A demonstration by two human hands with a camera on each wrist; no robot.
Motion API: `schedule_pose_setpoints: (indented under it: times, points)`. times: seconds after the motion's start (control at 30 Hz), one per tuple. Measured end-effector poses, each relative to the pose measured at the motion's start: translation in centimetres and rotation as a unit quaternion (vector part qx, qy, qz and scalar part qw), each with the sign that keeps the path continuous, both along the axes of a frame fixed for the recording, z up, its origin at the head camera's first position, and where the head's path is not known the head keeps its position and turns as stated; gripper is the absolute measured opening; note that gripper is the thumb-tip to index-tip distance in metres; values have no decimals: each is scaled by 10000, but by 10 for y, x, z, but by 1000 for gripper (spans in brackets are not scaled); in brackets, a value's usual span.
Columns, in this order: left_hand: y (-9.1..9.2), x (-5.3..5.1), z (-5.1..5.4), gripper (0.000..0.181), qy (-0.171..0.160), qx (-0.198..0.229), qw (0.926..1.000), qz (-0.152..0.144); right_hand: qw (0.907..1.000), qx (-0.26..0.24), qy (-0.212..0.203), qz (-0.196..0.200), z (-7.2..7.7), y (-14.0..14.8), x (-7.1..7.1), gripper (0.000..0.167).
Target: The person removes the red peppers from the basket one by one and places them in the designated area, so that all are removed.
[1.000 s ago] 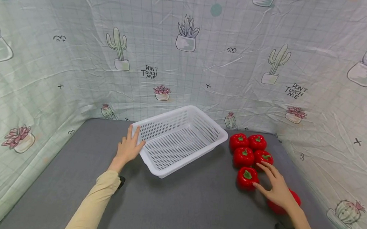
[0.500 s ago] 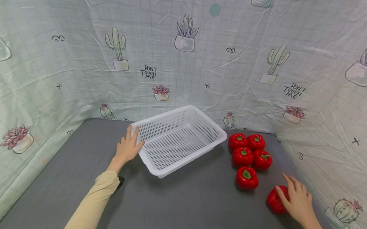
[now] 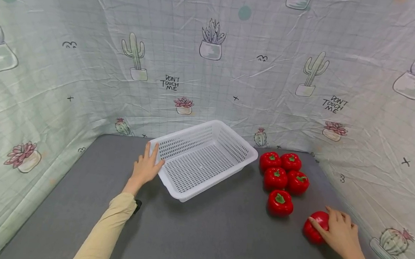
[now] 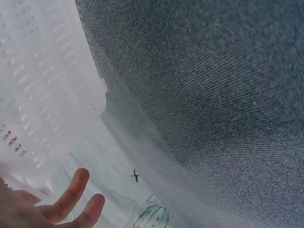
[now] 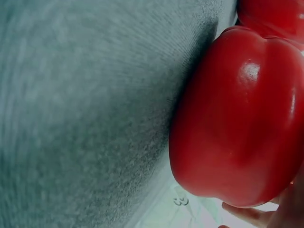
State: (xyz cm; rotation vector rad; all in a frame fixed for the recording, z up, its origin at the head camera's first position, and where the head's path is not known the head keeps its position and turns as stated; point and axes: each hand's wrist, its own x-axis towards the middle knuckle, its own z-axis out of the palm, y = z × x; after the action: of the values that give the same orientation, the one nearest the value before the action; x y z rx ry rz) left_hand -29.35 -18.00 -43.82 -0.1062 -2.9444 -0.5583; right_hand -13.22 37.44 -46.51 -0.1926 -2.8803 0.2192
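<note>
A white perforated plastic basket (image 3: 200, 162) stands on the grey table, turned at an angle. My left hand (image 3: 145, 168) rests on its left rim, fingers spread and straight; in the left wrist view two fingertips (image 4: 78, 183) show beside the basket's wall (image 4: 45, 85). At the right, my right hand (image 3: 341, 234) holds a red bell pepper (image 3: 314, 228), thumb over its near side and fingers round the far side. That pepper (image 5: 237, 118) fills much of the right wrist view, its stem hidden. Several more red bell peppers (image 3: 280, 203) with green stems stand beyond it.
The other peppers cluster just right of the basket, close together, near the back of the grey table (image 3: 219, 233). A cloth curtain (image 3: 232, 75) printed with cacti hangs behind and along both sides of the table.
My right hand has moved right and toward me, from above the pepper group to the nearest pepper, and its fingers have come round it. The left hand and basket have stayed put.
</note>
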Motion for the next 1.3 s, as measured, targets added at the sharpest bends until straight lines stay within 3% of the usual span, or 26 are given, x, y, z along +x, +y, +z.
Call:
schedule_pose_setpoints:
  times: [0.23, 0.63, 1.1, 1.3]
  points:
    - [0, 1, 1, 68, 33, 23, 10000, 0, 9989, 120, -219, -408, 3, 4, 3, 87]
    - [0, 0, 0, 68, -55, -6, 10000, 16, 9996, -106, -236, -97, 5, 4, 1, 70]
    - [0, 0, 0, 68, -93, -9, 9999, 61, 9953, -364, 764, 472, 2, -3, -4, 61]
    - [0, 2, 1, 69, 7, 27, 10000, 57, 9858, -501, 1284, 956, 3, -8, -12, 77]
